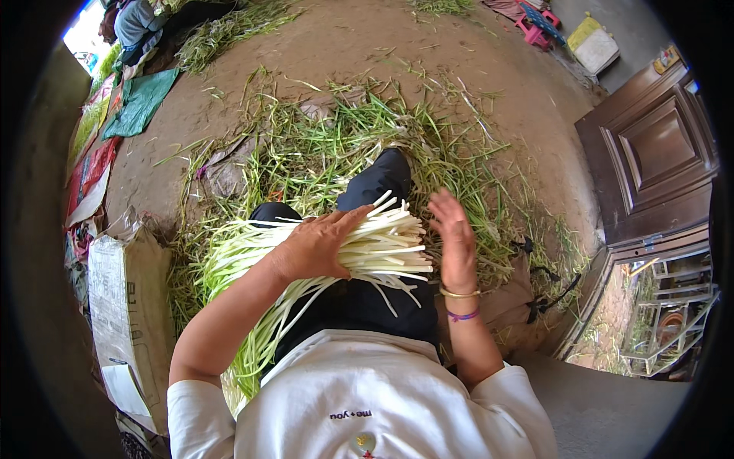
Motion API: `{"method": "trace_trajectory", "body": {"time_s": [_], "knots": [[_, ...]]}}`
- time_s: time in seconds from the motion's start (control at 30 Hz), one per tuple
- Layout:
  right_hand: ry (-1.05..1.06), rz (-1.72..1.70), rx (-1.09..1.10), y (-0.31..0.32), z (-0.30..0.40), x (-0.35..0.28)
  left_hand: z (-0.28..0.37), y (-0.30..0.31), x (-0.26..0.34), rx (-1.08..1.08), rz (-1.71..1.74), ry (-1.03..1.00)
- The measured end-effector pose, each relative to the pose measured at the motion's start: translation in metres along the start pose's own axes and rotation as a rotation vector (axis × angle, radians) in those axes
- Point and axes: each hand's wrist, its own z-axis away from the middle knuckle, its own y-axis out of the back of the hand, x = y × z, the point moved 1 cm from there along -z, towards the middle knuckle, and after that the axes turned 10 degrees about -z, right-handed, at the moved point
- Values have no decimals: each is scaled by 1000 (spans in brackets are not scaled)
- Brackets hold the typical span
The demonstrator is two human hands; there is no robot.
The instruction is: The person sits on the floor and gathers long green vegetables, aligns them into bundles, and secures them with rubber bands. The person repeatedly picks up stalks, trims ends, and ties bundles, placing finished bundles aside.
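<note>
Across my lap lies a thick bundle of long pale stalks (385,246), white at the right end and yellow-green towards the left; they look like garlic chives or garlic sprouts. My left hand (321,238) is spread over the top of the bundle and grips it, thumb on the near side. The white ends stick out to the right at uneven lengths, and a few stalks droop loose at the near side. Just right of those ends, my right hand (456,244) is raised with its palm towards them, apart from the stalks and holding nothing. Its fingers are slightly blurred.
Loose green leaves and trimmings (355,126) cover the dirt floor around my legs. A tall, worn carton (129,321) stands at my left, with paper and a pen on it. Another person (137,28) sits far left. A brown panelled door (654,152) is at right.
</note>
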Motion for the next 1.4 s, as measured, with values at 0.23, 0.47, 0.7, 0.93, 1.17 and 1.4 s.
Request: {"method": "trace_trajectory", "body": {"time_s": [0.23,0.47,0.7,0.93,1.17,1.4], "knots": [[6,-86,174,24,18,-8,-3,-6,-9,-24,2,-56],[161,258,-177,-39,-2,21,-2,11,-5,-77,131,-31],[157,91,88,-4,5,2,-8,-9,12,2,-76,104],[-653,-205,-269,-28,102,-44,-17,-7,-6,-15,46,54],[-1004,-1058,-307,-54,103,68,-25,-4,-18,-136,72,157],[-730,-1067,-198,-71,78,89,-10,6,-14,-115,266,180]]}}
